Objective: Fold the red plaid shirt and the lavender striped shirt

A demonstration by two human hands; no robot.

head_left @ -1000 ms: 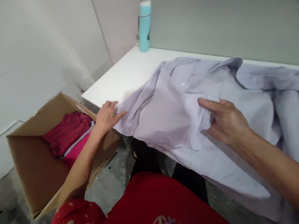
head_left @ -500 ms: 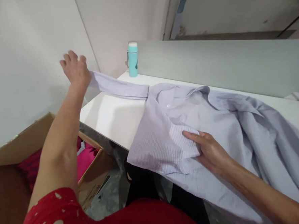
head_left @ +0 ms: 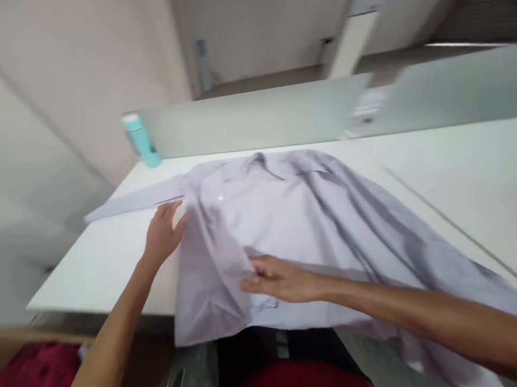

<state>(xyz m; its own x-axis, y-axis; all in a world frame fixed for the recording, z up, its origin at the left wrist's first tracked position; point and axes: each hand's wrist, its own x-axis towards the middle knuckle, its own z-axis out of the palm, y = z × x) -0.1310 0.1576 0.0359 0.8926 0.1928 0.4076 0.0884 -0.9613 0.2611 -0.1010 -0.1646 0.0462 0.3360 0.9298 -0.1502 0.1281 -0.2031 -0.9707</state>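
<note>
Pale striped shirt (head_left: pixel 277 215) spread on white table (head_left: pixel 109 267), front panel nearest; collar twd. far edge, one sleeve straight out to L, bottom hem over near edge. Person's L hand (head_left: pixel 162 234) open, fingers apart, beside shirt's L side just below sleeve; contact unclear (blur). R hand (head_left: pixel 276 279) at front panel's edge, thumb & fingers apart; can't tell if gripping. Turq. bottle (head_left: pixel 142 141) upright, far L corner, nr. frosted partition (head_left: pixel 254 123). Box w/ dk. red cloth (head_left: pixel 37 376), lower L.

Bright, diffuse light whitens the worktop (head_left: pixel 109 261). Motion blur softens the bottle (head_left: pixel 143 142) and wall (head_left: pixel 79 64). Soft shadows line the shirt (head_left: pixel 277 215).
</note>
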